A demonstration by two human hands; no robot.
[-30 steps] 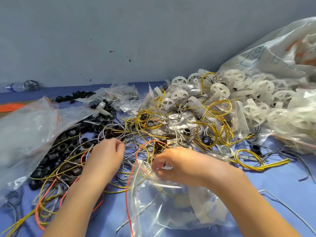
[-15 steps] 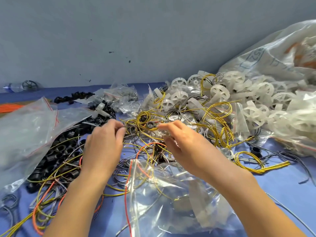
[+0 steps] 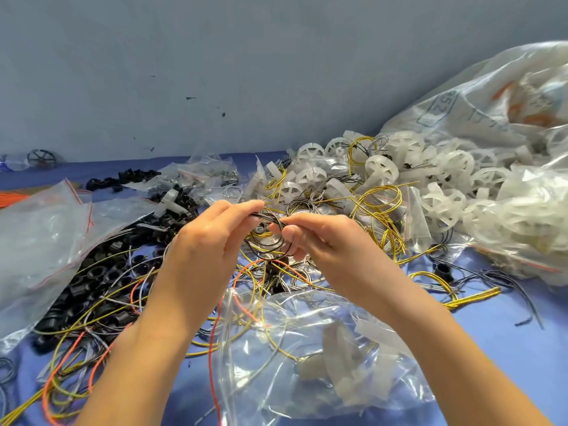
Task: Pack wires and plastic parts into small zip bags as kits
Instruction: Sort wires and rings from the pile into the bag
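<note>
**While the coil hangs free, keep it gathered**

Though wires sprawl across the table (image 3: 507,348), the zip bag (image 3: 307,358) lies just below both hands. Left hand (image 3: 203,250) and right hand (image 3: 332,241) each pinch the black coil (image 3: 273,224), lifted above the pile. Best to hold its loops together, then lower it straight into the bag, clear of strays.

1. The big white sack (image 3: 479,87) at the far right is showing blue print: digits that look like "52", turned sideways inside a rounded frame.
2. Beside that frame, more blue strokes are running across the sack, too creased to read.
3. Orange printing is showing further right, blurred beyond reading.
</note>
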